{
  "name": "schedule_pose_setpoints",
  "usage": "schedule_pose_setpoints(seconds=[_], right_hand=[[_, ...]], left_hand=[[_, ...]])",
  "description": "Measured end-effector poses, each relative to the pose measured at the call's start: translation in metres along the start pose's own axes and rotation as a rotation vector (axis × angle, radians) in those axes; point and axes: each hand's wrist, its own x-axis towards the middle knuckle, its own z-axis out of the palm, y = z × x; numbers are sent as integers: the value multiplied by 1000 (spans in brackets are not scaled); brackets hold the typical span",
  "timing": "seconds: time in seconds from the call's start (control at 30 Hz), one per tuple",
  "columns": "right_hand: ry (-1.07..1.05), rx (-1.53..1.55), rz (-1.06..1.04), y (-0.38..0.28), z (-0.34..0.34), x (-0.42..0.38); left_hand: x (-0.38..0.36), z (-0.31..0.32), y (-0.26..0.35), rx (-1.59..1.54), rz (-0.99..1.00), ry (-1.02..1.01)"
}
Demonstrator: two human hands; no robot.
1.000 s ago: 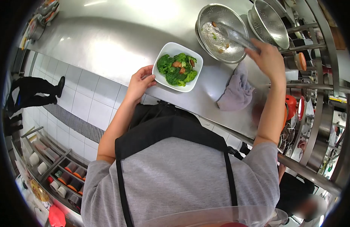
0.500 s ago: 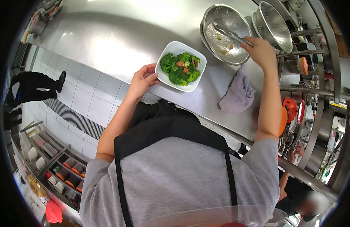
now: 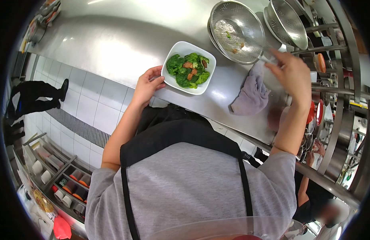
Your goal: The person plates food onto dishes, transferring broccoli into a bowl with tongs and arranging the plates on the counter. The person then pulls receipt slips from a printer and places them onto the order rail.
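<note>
My left hand point(image 3: 149, 85) rests at the near-left side of a square white bowl point(image 3: 173, 83), thumb on its rim and fingers along its outside. Broccoli florets point(image 3: 175, 64) with brown cooked pieces point(image 3: 187, 65) fill the bowl. My right hand point(image 3: 293, 74) is blurred by motion, right of the perforated metal colander point(image 3: 251, 24). A smeared streak of metal tongs point(image 3: 268, 56) shows between its thumb and fingers. Small brown and green scraps point(image 3: 235, 50) lie in the colander. A crumpled grey cloth point(image 3: 252, 96) is on the steel counter below it.
The steel counter point(image 3: 113, 52) has its near edge at my waist. Another colander point(image 3: 289, 26) stands at the back right, beside metal rails point(image 3: 335, 92) and shelves. At left, a person's dark-clothed legs point(image 3: 37, 96) are on the tiled floor. Another person point(image 3: 309, 200) is at lower right.
My right hand has swung right and nearer to me, drawing the tongs out of the colander. The left hand still touches the bowl; the view has shifted slightly.
</note>
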Motion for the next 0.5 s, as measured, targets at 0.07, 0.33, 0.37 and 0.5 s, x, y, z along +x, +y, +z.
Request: schedule_pose_setpoints(seconds=[0.07, 0.33, 0.37, 0.5], right_hand=[[-40, -94, 164, 29, 8, 13], [-185, -144, 210, 54, 83, 53], [-206, -158, 219, 55, 90, 57], [-225, -156, 195, 51, 89, 60]], left_hand=[[1, 0, -1, -6, 4, -13], [2, -1, -4, -47, 25, -8], [2, -1, -3, -44, 18, -7], [1, 0, -2, -10, 5, -15]])
